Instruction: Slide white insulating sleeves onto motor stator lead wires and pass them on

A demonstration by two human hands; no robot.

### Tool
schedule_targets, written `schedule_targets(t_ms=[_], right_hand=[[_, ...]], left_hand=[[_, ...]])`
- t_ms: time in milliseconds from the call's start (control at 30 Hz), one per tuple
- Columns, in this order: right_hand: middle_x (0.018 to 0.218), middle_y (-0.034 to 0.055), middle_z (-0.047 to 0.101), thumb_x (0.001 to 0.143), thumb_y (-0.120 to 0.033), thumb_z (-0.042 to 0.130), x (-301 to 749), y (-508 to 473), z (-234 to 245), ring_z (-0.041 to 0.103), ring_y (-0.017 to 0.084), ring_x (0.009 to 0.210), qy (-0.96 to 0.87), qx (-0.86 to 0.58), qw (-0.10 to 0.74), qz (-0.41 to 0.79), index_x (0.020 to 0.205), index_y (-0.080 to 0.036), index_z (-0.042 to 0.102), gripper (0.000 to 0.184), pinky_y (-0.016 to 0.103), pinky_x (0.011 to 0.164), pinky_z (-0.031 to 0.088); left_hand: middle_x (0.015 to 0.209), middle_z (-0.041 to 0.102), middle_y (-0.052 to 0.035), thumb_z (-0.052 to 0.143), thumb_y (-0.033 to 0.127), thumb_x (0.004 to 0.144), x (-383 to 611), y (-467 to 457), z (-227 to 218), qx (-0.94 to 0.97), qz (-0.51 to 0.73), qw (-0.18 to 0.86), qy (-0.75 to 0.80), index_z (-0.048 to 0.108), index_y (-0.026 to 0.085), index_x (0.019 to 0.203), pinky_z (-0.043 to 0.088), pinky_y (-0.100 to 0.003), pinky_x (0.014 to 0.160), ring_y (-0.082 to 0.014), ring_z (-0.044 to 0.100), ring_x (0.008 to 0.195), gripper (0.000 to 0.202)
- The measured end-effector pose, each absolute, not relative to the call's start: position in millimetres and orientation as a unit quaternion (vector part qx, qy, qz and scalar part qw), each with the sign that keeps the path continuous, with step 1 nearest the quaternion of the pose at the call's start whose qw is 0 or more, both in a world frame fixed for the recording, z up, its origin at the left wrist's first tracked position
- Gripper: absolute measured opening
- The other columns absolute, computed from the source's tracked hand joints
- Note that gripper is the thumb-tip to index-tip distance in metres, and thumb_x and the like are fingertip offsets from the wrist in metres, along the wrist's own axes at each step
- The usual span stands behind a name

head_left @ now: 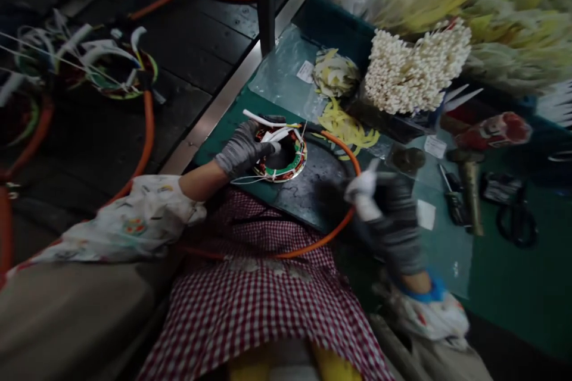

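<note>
My left hand, in a grey glove, is closed over the near-left side of a round motor stator with copper windings and white sleeved leads, lying on a dark mat. My right hand, also gloved, hovers blurred to the right of the stator with its fingers curled round something white that I cannot make out. An orange hose loops round the mat.
A bundle of white tubes, yellow strips and a blue bin stand at the back of the green bench. Pliers, scissors and a brass-tipped tool lie at right. More stators sit on the dark surface at left.
</note>
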State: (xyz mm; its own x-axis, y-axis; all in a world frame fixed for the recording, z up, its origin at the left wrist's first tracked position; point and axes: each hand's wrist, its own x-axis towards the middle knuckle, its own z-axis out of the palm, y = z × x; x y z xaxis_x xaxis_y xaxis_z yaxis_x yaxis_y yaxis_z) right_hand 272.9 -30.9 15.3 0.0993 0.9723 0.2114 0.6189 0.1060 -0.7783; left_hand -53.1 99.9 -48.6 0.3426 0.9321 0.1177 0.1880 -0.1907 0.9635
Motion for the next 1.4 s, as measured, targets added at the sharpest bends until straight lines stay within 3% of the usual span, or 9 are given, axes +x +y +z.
schedule_targets(t_ms=[133, 267, 467, 600, 833, 1033, 1167, 1300, 1400], right_hand=[[0.088, 0.0086, 0.086, 0.103, -0.050, 0.076, 210, -65, -16, 0.080, 0.029, 0.070, -0.690, -0.593, 0.361, 0.205, 0.120, -0.024, 0.079, 0.031, 0.041, 0.061, 0.066], [0.090, 0.0103, 0.088, 0.104, -0.051, 0.077, 205, -83, -37, 0.081, 0.031, 0.071, -0.708, -0.582, 0.362, 0.170, 0.120, -0.024, 0.084, 0.033, 0.043, 0.067, 0.069], [0.091, 0.0112, 0.086, 0.105, -0.054, 0.075, 205, -90, -22, 0.081, 0.031, 0.078, -0.755, -0.564, 0.289, 0.169, 0.114, -0.022, 0.086, 0.035, 0.043, 0.070, 0.069], [0.096, 0.0087, 0.086, 0.105, -0.045, 0.078, 196, -83, -8, 0.082, 0.031, 0.085, -0.777, -0.540, 0.299, 0.122, 0.123, -0.028, 0.084, 0.025, 0.044, 0.074, 0.070], [0.080, 0.0044, 0.076, 0.106, -0.043, 0.079, 188, -67, 12, 0.074, 0.024, 0.069, -0.783, -0.517, 0.335, 0.086, 0.108, -0.025, 0.084, 0.019, 0.037, 0.058, 0.054], [0.072, 0.0013, 0.074, 0.111, -0.041, 0.071, 188, -63, 17, 0.070, 0.021, 0.063, -0.792, -0.517, 0.318, 0.064, 0.100, -0.027, 0.085, 0.023, 0.036, 0.055, 0.046], [0.064, 0.0029, 0.071, 0.113, -0.052, 0.064, 200, -64, 23, 0.064, 0.021, 0.054, -0.785, -0.542, 0.299, 0.024, 0.089, -0.024, 0.080, 0.040, 0.038, 0.050, 0.040], [0.067, 0.0041, 0.075, 0.112, -0.055, 0.065, 221, -62, 29, 0.066, 0.022, 0.055, -0.780, -0.565, 0.269, 0.006, 0.091, -0.024, 0.080, 0.041, 0.037, 0.052, 0.044], [0.074, 0.0042, 0.078, 0.110, -0.052, 0.072, 232, -57, 30, 0.074, 0.024, 0.065, -0.781, -0.554, 0.285, 0.044, 0.101, -0.024, 0.085, 0.032, 0.036, 0.063, 0.057]], left_hand=[[0.149, 0.080, -0.0154, 0.082, 0.044, 0.099, -48, 74, -31, 0.703, 0.419, 0.409, 0.403, 0.073, 0.017, 0.148, 0.067, -0.056, 0.119, -0.0361, 0.080, 0.134, 0.057], [0.159, 0.075, -0.0110, 0.079, 0.049, 0.109, -47, 44, -15, 0.798, 0.423, 0.273, 0.331, 0.070, 0.026, 0.155, 0.054, -0.056, 0.137, -0.0337, 0.067, 0.156, 0.052], [0.155, 0.078, -0.0057, 0.079, 0.037, 0.112, -52, 20, -10, 0.861, 0.413, 0.123, 0.269, 0.057, 0.031, 0.166, 0.050, -0.057, 0.142, -0.0287, 0.064, 0.159, 0.059], [0.166, 0.070, -0.0098, 0.081, 0.040, 0.111, -57, 13, -17, 0.851, 0.415, 0.110, 0.303, 0.051, 0.026, 0.173, 0.044, -0.049, 0.145, -0.0300, 0.057, 0.165, 0.071], [0.177, 0.059, -0.0051, 0.047, 0.063, 0.123, -66, 14, -22, 0.874, 0.327, 0.100, 0.345, 0.041, 0.035, 0.175, 0.041, -0.063, 0.142, -0.0317, 0.049, 0.170, 0.059], [0.168, 0.069, -0.0094, 0.067, 0.052, 0.118, -61, 14, -16, 0.870, 0.367, 0.058, 0.324, 0.050, 0.025, 0.172, 0.046, -0.049, 0.141, -0.0293, 0.054, 0.166, 0.063], [0.166, 0.070, -0.0102, 0.065, 0.049, 0.119, -52, 14, 0, 0.877, 0.328, 0.044, 0.347, 0.060, 0.021, 0.163, 0.052, -0.044, 0.136, -0.0279, 0.056, 0.166, 0.052], [0.172, 0.065, -0.0054, 0.052, 0.051, 0.123, -23, 27, 32, 0.910, 0.210, 0.087, 0.347, 0.064, 0.022, 0.164, 0.054, -0.050, 0.134, -0.0322, 0.049, 0.169, 0.051], [0.182, 0.053, -0.0061, 0.057, 0.046, 0.123, 9, 45, 60, 0.907, 0.040, 0.159, 0.388, 0.065, 0.019, 0.164, 0.046, -0.057, 0.139, -0.0366, 0.038, 0.176, 0.050]])
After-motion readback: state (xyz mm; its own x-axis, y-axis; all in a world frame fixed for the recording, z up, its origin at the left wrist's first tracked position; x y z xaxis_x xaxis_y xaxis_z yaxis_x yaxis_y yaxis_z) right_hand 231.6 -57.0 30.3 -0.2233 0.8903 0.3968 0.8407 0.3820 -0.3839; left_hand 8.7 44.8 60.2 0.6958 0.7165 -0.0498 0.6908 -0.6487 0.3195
